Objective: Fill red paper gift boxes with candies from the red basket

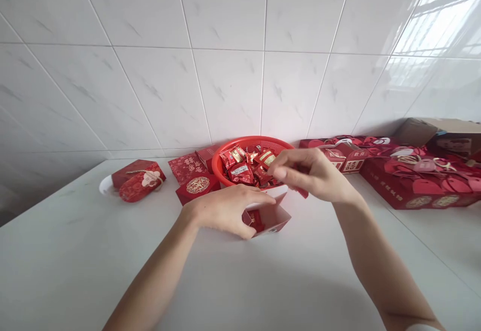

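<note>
A small open box [277,216] of thin card, red outside with paler inner walls, sits at the middle of the tabletop [240,286], its mouth facing up and a few shiny red wrappers [256,221] showing inside. The left hand [227,210] is clamped on it, thumb at the near rim and fingers stretched across to the far flap. The right hand [310,172] hovers over the near right edge of a basket, thumb and forefinger bent close to each other; a strip of red shows beneath it — I cannot tell whether it is gripped. The round basket [271,144], bright red plastic with fine mesh sides, is heaped with candies [241,172] in crinkled, glossy red and gold wrappers. Just left of it stands a dark red box with a round gold emblem [198,185]; farther left, a red carton [137,177] tied with cord leans over a smooth white dish [106,187]. To the right are red cartons [417,186] with rounded, petal-like tops and a plain brown cardboard box [417,130] — all before a wall of glossy, grey-veined tiles [229,80].
</note>
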### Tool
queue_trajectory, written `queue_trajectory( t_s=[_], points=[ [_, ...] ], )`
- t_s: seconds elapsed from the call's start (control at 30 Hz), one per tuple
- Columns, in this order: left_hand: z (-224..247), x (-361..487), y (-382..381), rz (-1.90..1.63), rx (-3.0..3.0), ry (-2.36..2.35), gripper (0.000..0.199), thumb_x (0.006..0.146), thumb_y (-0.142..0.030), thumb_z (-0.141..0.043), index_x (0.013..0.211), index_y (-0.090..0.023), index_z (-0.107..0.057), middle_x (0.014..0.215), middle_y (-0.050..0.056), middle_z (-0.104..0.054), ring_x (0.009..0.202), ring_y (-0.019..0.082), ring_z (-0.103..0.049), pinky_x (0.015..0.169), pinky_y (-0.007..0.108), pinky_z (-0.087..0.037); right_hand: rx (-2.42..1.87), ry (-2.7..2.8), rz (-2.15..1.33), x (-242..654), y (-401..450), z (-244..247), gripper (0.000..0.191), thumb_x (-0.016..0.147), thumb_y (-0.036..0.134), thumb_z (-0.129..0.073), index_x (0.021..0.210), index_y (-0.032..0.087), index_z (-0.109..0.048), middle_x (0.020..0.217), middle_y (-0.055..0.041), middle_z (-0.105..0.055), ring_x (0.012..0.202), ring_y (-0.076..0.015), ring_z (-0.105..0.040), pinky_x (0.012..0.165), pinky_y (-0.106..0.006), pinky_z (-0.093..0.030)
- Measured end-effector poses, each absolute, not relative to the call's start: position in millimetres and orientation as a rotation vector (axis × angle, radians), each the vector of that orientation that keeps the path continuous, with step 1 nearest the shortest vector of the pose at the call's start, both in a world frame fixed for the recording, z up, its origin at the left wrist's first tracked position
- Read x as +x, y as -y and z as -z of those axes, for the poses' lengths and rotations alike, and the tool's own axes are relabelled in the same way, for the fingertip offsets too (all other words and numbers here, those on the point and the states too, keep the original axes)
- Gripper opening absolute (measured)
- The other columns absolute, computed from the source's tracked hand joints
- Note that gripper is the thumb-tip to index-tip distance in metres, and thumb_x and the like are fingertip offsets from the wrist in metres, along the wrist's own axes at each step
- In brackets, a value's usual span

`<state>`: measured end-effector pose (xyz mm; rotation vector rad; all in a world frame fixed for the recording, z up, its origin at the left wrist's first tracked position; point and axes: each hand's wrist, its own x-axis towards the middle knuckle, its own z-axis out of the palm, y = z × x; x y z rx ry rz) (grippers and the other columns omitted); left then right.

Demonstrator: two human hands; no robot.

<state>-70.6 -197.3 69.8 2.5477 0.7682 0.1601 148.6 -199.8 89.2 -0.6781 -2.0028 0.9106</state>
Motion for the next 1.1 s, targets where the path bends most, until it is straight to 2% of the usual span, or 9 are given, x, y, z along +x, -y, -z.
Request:
queue_trajectory(
  t_s=[0.1, 0.23, 0.33, 0.43, 0.5, 0.6, 0.83, 1.0, 1.1],
  points=[
    [-70, -70, 198, -0.152, 2.502, -0.719, 0.034, 0.071, -0.013, -0.067, 0.102, -0.028, -0.071, 0.094, -0.004, -0.071, 0.082, 0.017, -0.066, 0.069, 0.024, -0.046, -0.705, 1.671, -0.923, 140, 197, -84, 0.045, 0.094, 0.053, -0.061, 0.065, 0.019, -0.055, 0.051, 0.0048, -0.045, 0.046, -0.0073, -0.038, 0.045, -0.024, -0.030],
    [-68, -70, 200, -0.174, 2.530, -0.654, 0.040, 0.077, -0.013, -0.065, 0.111, -0.034, -0.074, 0.095, -0.004, -0.074, 0.081, 0.018, -0.067, 0.071, 0.026, -0.046, -0.724, 1.543, -1.032, 132, 191, -75, 0.043, 0.095, 0.050, -0.056, 0.066, 0.020, -0.053, 0.052, 0.0034, -0.047, 0.048, -0.0100, -0.041, 0.049, -0.025, -0.033],
    [-66, -70, 196, -0.218, 2.553, -0.618, 0.031, 0.083, -0.013, -0.062, 0.103, -0.032, -0.077, 0.091, -0.003, -0.075, 0.077, 0.017, -0.067, 0.070, 0.026, -0.047, -0.794, 1.530, -1.038, 126, 186, -68, 0.050, 0.097, 0.052, -0.053, 0.059, 0.020, -0.044, 0.050, 0.0032, -0.045, 0.047, -0.0098, -0.039, 0.049, -0.026, -0.032],
    [-62, -70, 188, -0.412, 2.527, -0.736, 0.016, 0.091, -0.020, -0.062, 0.094, -0.026, -0.077, 0.093, -0.001, -0.074, 0.077, 0.016, -0.067, 0.068, 0.026, -0.048, -0.882, 1.544, -0.915, 119, 182, -61, 0.057, 0.096, 0.060, -0.052, 0.057, 0.021, -0.036, 0.051, 0.0041, -0.040, 0.048, -0.0086, -0.033, 0.049, -0.026, -0.028],
    [-59, -69, 184, -0.628, 2.458, -0.808, 0.013, 0.093, -0.031, -0.066, 0.094, -0.023, -0.075, 0.095, 0.001, -0.075, 0.083, 0.016, -0.068, 0.071, 0.026, -0.051, -0.910, 1.563, -0.773, 114, 182, -57, 0.058, 0.096, 0.062, -0.051, 0.059, 0.021, -0.035, 0.054, 0.0044, -0.037, 0.051, -0.0087, -0.031, 0.049, -0.027, -0.026],
    [-56, -66, 184, -0.869, 2.361, -0.781, 0.020, 0.093, -0.039, -0.067, 0.092, -0.020, -0.072, 0.090, 0.001, -0.075, 0.085, 0.017, -0.069, 0.075, 0.027, -0.054, -0.938, 1.619, -0.643, 107, 185, -51, 0.056, 0.099, 0.061, -0.046, 0.062, 0.021, -0.033, 0.058, 0.0042, -0.033, 0.054, -0.0098, -0.029, 0.050, -0.027, -0.024],
    [-55, -59, 191, -1.004, 2.323, -0.729, 0.027, 0.097, -0.031, -0.062, 0.074, -0.018, -0.065, 0.069, -0.002, -0.067, 0.065, 0.012, -0.059, 0.063, 0.024, -0.049, -0.928, 1.692, -0.509, 103, 197, -48, 0.052, 0.106, 0.056, -0.032, 0.066, 0.022, -0.028, 0.060, 0.0028, -0.034, 0.055, -0.0117, -0.029, 0.053, -0.029, -0.024],
    [-58, -58, 193, -1.075, 2.356, -0.740, 0.034, 0.098, -0.028, -0.058, 0.066, -0.018, -0.058, 0.062, -0.002, -0.059, 0.060, 0.011, -0.053, 0.058, 0.024, -0.044, -0.936, 1.765, -0.368, 106, 198, -51, 0.049, 0.106, 0.051, -0.035, 0.067, 0.022, -0.031, 0.062, 0.0022, -0.037, 0.057, -0.0122, -0.032, 0.056, -0.029, -0.027],
    [-63, -63, 192, -1.242, 2.396, -0.798, 0.035, 0.097, -0.026, -0.058, 0.063, -0.018, -0.052, 0.060, -0.003, -0.053, 0.057, 0.010, -0.048, 0.056, 0.024, -0.041, -0.942, 1.695, -0.440, 116, 195, -58, 0.050, 0.103, 0.055, -0.042, 0.066, 0.022, -0.035, 0.061, 0.0027, -0.037, 0.056, -0.0117, -0.031, 0.054, -0.029, -0.026]
  ],
)
